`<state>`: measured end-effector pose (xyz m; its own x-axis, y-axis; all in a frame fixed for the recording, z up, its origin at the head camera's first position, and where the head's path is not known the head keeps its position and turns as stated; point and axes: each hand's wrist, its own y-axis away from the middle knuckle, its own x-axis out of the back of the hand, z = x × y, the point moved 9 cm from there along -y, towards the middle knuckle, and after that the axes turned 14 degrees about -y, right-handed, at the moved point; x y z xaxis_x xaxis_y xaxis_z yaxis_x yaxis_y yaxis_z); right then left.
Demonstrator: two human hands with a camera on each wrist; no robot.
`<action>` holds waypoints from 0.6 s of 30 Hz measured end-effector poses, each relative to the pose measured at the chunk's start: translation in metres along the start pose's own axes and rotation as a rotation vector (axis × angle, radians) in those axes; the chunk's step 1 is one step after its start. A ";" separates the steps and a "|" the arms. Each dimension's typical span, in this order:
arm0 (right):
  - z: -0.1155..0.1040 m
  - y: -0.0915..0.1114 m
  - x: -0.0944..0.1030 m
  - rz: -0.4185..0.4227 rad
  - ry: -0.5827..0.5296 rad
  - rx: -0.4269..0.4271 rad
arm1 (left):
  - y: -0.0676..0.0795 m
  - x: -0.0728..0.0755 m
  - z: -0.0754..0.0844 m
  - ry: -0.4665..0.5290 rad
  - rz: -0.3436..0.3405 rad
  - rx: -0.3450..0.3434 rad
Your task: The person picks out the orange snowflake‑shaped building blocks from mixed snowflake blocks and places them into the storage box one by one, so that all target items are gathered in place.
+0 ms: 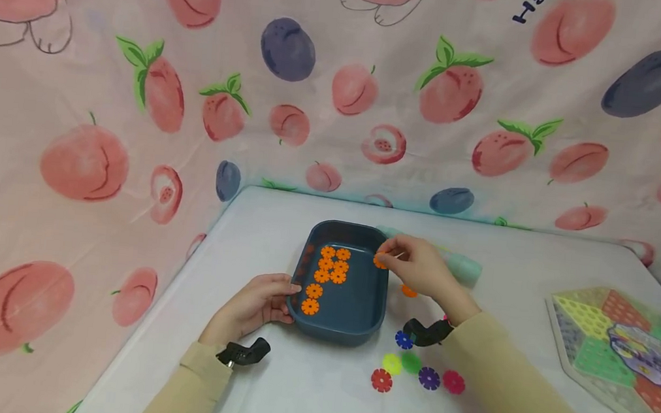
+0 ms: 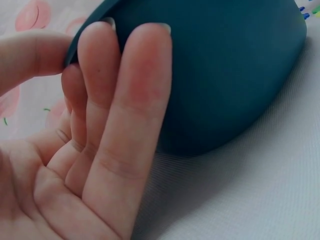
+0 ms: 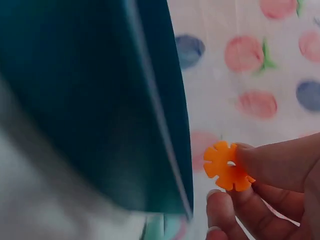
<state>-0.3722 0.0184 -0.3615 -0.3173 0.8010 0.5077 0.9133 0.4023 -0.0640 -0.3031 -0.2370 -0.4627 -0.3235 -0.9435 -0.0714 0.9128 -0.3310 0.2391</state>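
A dark teal plastic tub (image 1: 365, 308) stands on the white table. My left hand (image 1: 257, 302) holds its near left rim, thumb over the edge and fingers against the outer wall (image 2: 230, 75). Inside, several orange notched discs (image 1: 322, 276) lie flat in rows along the left half. My right hand (image 1: 420, 265) is at the tub's far right rim, pinching one more orange notched disc (image 3: 227, 166) between thumb and fingers. In the right wrist view this disc shows beside the tub's wall (image 3: 100, 110), with a small hole in its middle.
Loose discs in red (image 1: 382, 380), yellow (image 1: 392, 363), green (image 1: 411, 362), blue (image 1: 404, 339), purple (image 1: 429, 378) and pink (image 1: 453, 382) lie right of the tub. A pale green roll (image 1: 463, 268) lies behind my right hand. A colourful hexagonal board (image 1: 618, 363) sits at the right.
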 end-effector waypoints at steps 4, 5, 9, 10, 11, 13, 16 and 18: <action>-0.023 -0.007 -0.034 -0.136 0.061 0.055 | 0.001 -0.001 0.000 -0.005 0.000 0.001; -0.027 -0.008 -0.041 -0.166 0.078 0.059 | 0.001 -0.001 0.000 -0.003 -0.001 0.001; -0.033 -0.015 -0.059 -0.222 0.127 0.027 | 0.001 -0.001 0.000 0.009 -0.003 -0.002; -0.033 -0.017 -0.062 -0.226 0.136 0.014 | 0.001 -0.001 0.000 0.011 -0.003 -0.003; -0.031 -0.019 -0.064 -0.231 0.146 -0.004 | 0.001 -0.001 0.001 0.014 -0.004 -0.004; -0.028 -0.023 -0.068 -0.236 0.168 -0.031 | 0.001 -0.001 0.001 0.016 -0.008 -0.005; -0.023 -0.027 -0.073 -0.241 0.192 -0.055 | 0.001 0.000 0.001 0.017 -0.007 -0.001; -0.020 -0.027 -0.077 -0.242 0.204 -0.068 | 0.001 0.001 0.001 0.022 0.000 0.005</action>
<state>-0.3670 -0.0633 -0.3815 -0.4759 0.5772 0.6636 0.8347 0.5343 0.1339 -0.3024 -0.2381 -0.4618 -0.3182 -0.9435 -0.0927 0.9115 -0.3313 0.2437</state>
